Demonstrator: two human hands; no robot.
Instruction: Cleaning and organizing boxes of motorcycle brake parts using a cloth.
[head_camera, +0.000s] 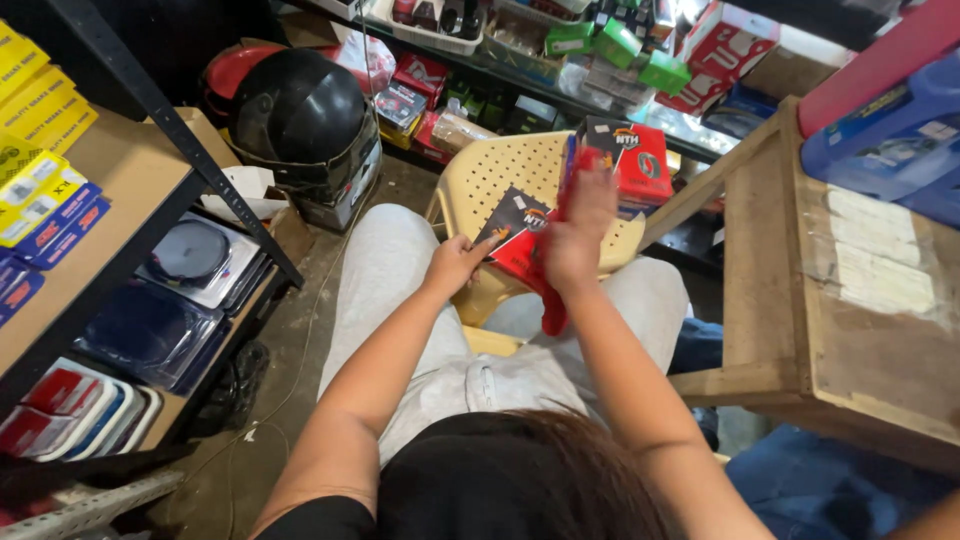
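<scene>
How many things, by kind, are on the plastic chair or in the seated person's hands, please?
Red and black boxes: 2, one held, one resting on the chair
Red cloth: 1
Hands: 2, left hand, right hand
Total: 5

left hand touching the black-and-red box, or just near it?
Touching. The head view shows the left hand with its fingers closed on the lower left corner of the black-and-red box, no gap between them; the right hand covers the box's other side.

Your left hand (455, 262) pinches a glossy black-and-red cardboard box (515, 235); your right hand (575, 240) grips red cloth (548, 300). Beige perforated plastic chair (500, 175) looks smooth, black helmet (300, 105) shiny, bare wooden tabletop (860, 340) rough and matt.
</scene>
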